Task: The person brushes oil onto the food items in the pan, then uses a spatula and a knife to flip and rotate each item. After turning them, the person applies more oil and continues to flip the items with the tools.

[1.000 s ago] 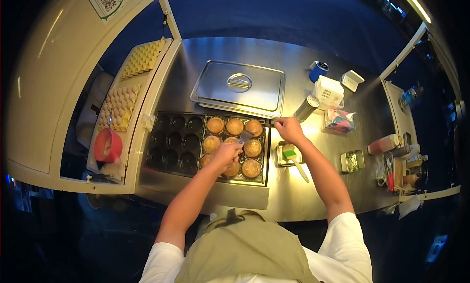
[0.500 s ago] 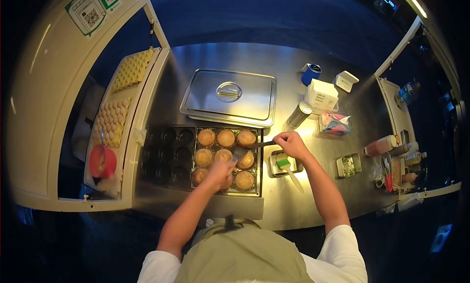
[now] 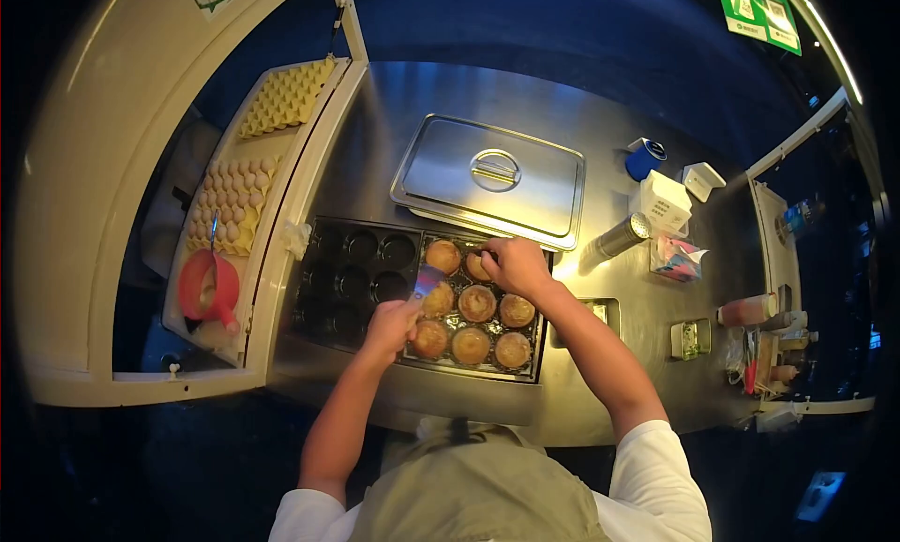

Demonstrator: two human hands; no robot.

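Note:
Round browned cakes [image 3: 477, 304] sit in the right half of a dark moulded pan, whose left half shows bare hollows [image 3: 353, 284]. My left hand [image 3: 392, 328] is closed on a scraper with a flat blade [image 3: 427, 281], held over the left column of cakes. Above the top row, my right hand [image 3: 514, 263] is closed, its fingers at the top middle cake. Whatever it grips is too hidden to name.
A lidded steel tray [image 3: 534, 181] lies behind the pan. To the right are a shaker [image 3: 623, 237], a white box [image 3: 664, 203], a small steel container [image 3: 691, 339] and bottles [image 3: 747, 309]. Eggs [image 3: 230, 200] and a pink pot [image 3: 207, 287] stand left.
The camera view has shifted. My right hand has moved left, from beside the pan to over its top row. My left hand has moved from the lower middle cakes to the left column.

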